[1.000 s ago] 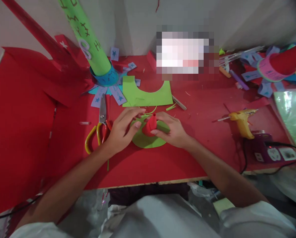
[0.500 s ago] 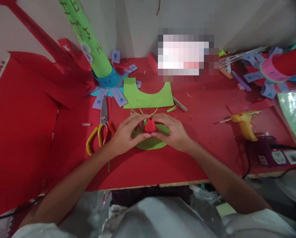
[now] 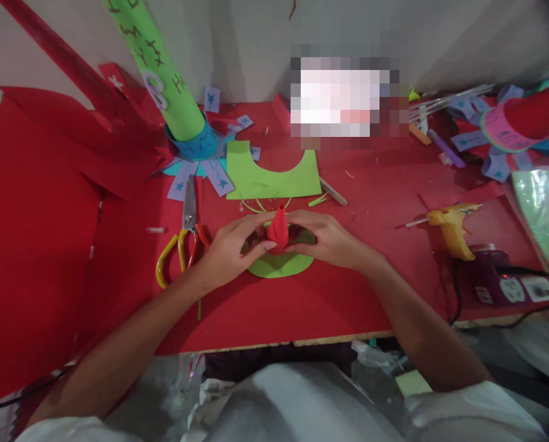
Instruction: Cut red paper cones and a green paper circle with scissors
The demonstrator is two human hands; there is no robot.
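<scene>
Between my two hands stands a bud-shaped piece of rolled red paper (image 3: 279,232), its narrow tip pointing up. My left hand (image 3: 231,248) grips it from one side, thumb low on the front and fingers near the top. On the other side my right hand (image 3: 332,241) is curled around it, fingertips near the tip and thumb near the base. Under both hands lies a round green paper disc (image 3: 281,268), partly covered by them. Whether the bud's base touches the disc is hard to see. Just left of my left hand rest scissors (image 3: 189,218) with yellow and red handles.
Beyond the hands lies a green sheet with a curved cutout (image 3: 274,186). A lettered green tube (image 3: 177,104) rises at the back left; a large red sheet (image 3: 30,233) leans at left. A yellow glue gun (image 3: 454,227) sits right, beside a corded purple box (image 3: 495,276).
The red paper bud is now more upright, showing more of its side. My right thumb has shifted slightly right, away from the left thumb. The view has shifted slightly.
</scene>
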